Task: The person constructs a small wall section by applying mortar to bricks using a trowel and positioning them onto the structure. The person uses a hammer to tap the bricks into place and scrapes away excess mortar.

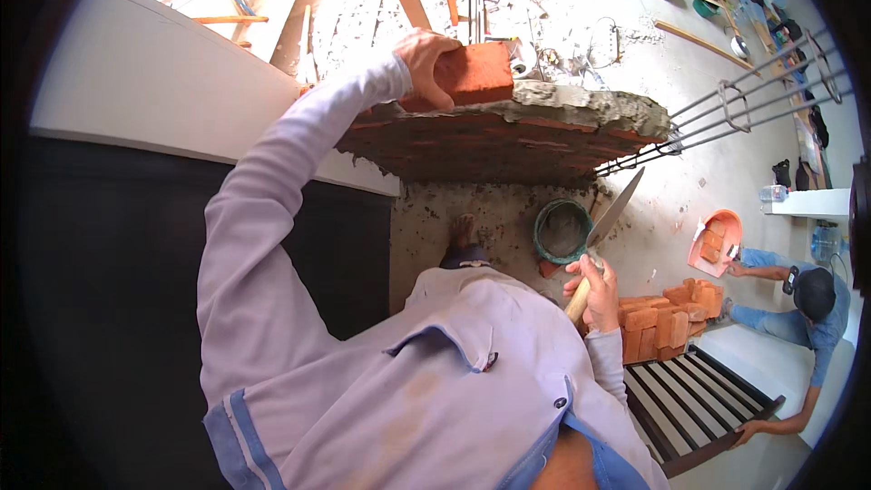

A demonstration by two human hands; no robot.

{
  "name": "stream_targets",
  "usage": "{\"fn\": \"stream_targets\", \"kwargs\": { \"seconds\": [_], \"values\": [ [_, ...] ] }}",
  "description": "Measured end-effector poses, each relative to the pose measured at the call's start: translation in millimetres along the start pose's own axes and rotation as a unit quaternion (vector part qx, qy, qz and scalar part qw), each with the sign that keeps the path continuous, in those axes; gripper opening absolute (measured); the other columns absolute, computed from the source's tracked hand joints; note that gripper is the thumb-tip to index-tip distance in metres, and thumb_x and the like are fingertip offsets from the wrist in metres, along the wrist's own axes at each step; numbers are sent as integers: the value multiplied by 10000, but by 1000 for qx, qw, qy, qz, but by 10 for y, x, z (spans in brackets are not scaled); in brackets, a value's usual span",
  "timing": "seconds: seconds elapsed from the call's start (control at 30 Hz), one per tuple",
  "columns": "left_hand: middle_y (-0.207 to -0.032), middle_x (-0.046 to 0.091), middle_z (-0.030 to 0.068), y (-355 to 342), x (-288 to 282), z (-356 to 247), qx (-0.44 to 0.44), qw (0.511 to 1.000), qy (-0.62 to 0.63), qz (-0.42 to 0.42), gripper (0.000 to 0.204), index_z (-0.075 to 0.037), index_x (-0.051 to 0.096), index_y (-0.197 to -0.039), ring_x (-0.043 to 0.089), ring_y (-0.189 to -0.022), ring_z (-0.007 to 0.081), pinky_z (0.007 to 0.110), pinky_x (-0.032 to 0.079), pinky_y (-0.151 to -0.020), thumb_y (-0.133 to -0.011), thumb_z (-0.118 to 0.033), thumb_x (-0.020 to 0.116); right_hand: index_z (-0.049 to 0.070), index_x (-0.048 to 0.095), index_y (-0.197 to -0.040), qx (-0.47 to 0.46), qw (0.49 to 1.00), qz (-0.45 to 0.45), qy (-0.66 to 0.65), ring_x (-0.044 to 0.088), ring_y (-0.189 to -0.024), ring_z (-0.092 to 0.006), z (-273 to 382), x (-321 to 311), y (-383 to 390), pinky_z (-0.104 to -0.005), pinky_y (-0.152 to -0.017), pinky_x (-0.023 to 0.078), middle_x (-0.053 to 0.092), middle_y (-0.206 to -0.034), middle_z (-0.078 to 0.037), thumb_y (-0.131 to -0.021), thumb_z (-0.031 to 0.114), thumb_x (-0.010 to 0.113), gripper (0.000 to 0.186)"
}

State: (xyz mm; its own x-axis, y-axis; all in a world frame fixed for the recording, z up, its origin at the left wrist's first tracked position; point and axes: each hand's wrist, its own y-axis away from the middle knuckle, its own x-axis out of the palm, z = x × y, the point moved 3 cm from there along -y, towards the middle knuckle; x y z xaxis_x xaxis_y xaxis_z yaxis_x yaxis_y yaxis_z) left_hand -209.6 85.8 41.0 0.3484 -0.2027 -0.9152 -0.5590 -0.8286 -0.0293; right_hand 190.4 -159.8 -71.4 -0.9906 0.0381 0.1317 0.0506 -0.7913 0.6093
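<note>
Brick wall (508, 141); mortar bucket (562, 230), brick stack (667, 322) below.

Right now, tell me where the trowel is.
In the head view, the trowel is right of centre, gripped by the right hand, its blade angled up over the mortar bucket, beside the brick stack.

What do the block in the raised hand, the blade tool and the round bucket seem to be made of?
The block looks like fired clay: matte orange-red, rough faces. The blade tool seems to be bare grey metal with a pale, probably wooden handle. The bucket looks like green plastic, though grey mortar crusts it, so that is uncertain.
</note>
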Motion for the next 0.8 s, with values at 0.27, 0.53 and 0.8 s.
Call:
{"fn": "stream_targets", "kwargs": {
  "seconds": [0.27, 0.53, 0.8],
  "values": [
    [-1033, 667, 231, -45, 354, 857, -37, 996, -22, 73, 942, 78, 590, -1182, 646, -991, 377, 411, 512, -891, -444, -436, 869, 47, 557, -897, -45, 998, -45, -12, 563, -505, -131, 280, 799, -280, -282, -457, 488, 602, -792, -64, -931, 269, 645, 241],
    [-1074, 666, 228, 25, 502, 976, -44, 996, -28, 77, 974, 73, 582, -1210, 641, -1024, 366, 398, 514, -903, -437, -444, 868, 36, 563, -906, -64, 997, -32, -8, 557, -501, -119, 444, 1093, -355, -272, -444, 480, 603, -788, -63, -931, 237, 649, 220],
    [-1040, 670, 232, 111, 541, 967, -44, 995, -53, 69, 971, 75, 581, -1206, 651, -997, 359, 403, 519, -891, -441, -450, 864, 40, 566, -904, -69, 997, -1, 29, 566, -495, -113, 552, 1194, -372, -263, -446, 486, 609, -758, -49, -924, 237, 663, 221]
  ]
}}
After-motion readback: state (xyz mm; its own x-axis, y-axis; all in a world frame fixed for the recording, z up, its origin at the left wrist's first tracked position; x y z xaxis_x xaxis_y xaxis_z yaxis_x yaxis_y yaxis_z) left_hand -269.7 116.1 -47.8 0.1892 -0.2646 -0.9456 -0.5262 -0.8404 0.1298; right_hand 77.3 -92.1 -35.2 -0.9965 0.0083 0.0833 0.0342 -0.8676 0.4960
